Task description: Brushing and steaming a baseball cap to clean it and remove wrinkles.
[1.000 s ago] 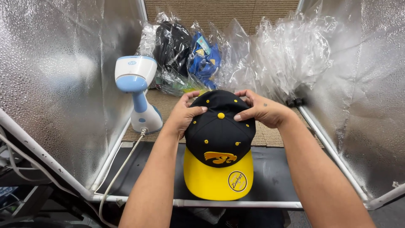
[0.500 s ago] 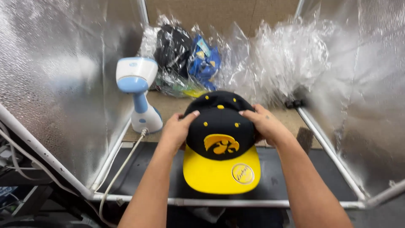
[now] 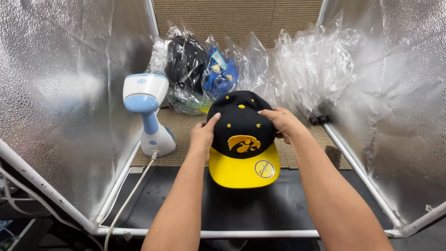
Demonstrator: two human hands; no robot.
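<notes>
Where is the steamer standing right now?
In the head view the steamer stands upright at the left, beside the silver left wall, apart from the left hand and the cap to its right.

At about twelve o'clock, against the back wall, lies a heap of clear plastic bags (image 3: pixel 306 69), crinkled and shiny. At eleven o'clock one clear bag holds a black cap (image 3: pixel 186 62); just beside it, another bag holds a blue cap (image 3: pixel 220 76). Nearer, at six o'clock from those bags, a round gold sticker (image 3: pixel 263 169) sits on the yellow brim (image 3: pixel 237 172) of a cap.
</notes>
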